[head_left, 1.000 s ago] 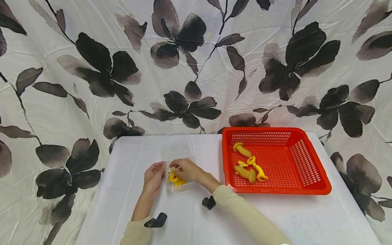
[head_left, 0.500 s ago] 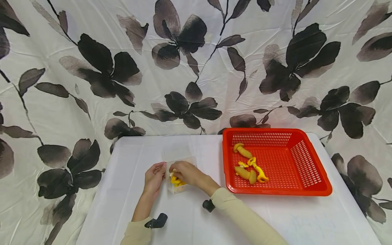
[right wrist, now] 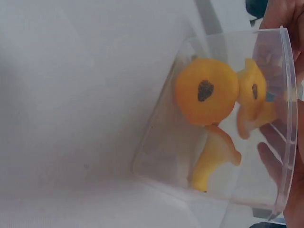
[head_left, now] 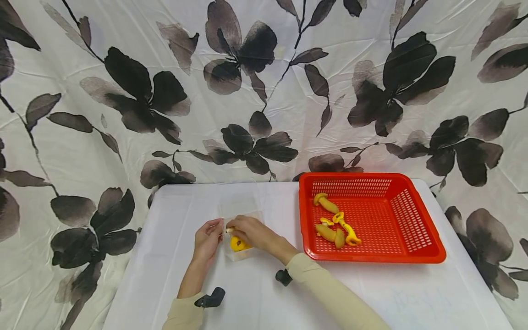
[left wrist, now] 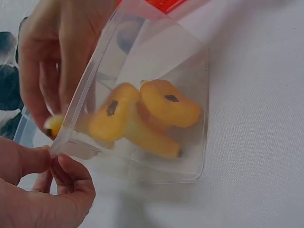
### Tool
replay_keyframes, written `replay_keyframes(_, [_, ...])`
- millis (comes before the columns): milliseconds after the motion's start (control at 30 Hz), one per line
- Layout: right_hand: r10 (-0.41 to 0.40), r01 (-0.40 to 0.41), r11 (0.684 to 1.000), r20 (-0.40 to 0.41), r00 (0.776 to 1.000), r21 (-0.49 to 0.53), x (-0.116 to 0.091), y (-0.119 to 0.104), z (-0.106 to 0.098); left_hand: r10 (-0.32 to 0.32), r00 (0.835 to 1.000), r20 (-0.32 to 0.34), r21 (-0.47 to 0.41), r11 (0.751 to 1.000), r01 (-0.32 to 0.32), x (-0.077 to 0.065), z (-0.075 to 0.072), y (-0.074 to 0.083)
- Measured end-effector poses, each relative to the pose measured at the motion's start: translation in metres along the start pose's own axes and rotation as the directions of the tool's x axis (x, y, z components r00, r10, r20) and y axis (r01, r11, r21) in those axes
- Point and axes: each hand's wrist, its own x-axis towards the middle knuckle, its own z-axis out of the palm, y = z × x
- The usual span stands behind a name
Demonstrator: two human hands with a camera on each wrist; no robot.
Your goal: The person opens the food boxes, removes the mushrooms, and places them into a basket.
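Note:
A clear plastic box [left wrist: 194, 156] stands on the white table with several yellow toy mushrooms [head_left: 239, 244] inside, some with dark spots on their caps. My left hand [head_left: 207, 243] pinches the box's left rim between thumb and fingers. Over the open top, my right hand [head_left: 256, 233] reaches in with curled fingers. They pinch a yellow mushroom [left wrist: 55, 124], whose dark-tipped end shows just beyond the rim in the left wrist view. Seen from the right wrist, a round yellow cap [right wrist: 206, 91] and a bent stem [right wrist: 211, 159] lie near the box wall.
The box's clear lid [head_left: 239, 205] lies folded back behind it. To the right stands a red perforated basket [head_left: 373, 257] with brown mushrooms [head_left: 327, 203] and yellow ones [head_left: 348, 228] at its left side. A floral cloth [head_left: 247, 91] hangs behind the white table [head_left: 177, 201].
My right hand's fingers have dipped and shifted slightly left inside the box. The yellow mushrooms there have moved, and a round spotted cap now shows. My left hand has stayed at the rim.

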Motion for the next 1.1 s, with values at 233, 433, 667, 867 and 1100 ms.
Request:
replay_keyframes(233, [-0.023, 0.036, 0.995, -0.139, 0.990, 0.090, -0.009, 0.000, -0.014, 0.016, 1.000, 0.002, -0.009, 1.000, -0.016, 0.002, -0.001, 0.001])
replay_keyframes(433, [0.057, -0.011, 0.968, -0.178, 0.982, 0.250, -0.018, 0.003, -0.030, 0.018, 1.000, -0.009, 0.002, 1.000, -0.018, 0.004, 0.000, 0.001])
replay_keyframes(667, [0.193, -0.099, 0.926, -0.231, 0.954, 0.364, -0.031, 0.011, -0.053, 0.011, 1.000, -0.018, 0.019, 1.000, -0.011, 0.003, 0.001, 0.001])
replay_keyframes(867, [0.293, -0.152, 0.890, -0.283, 0.913, 0.430, -0.044, 0.023, -0.073, 0.003, 1.000, -0.008, 0.033, 0.999, -0.003, 0.001, 0.000, 0.001])
replay_keyframes(1100, [0.429, -0.253, 0.832, -0.284, 0.857, 0.494, -0.062, 0.034, -0.096, 0.011, 1.000, -0.014, 0.022, 1.000, -0.011, 0.001, 0.002, 0.001])
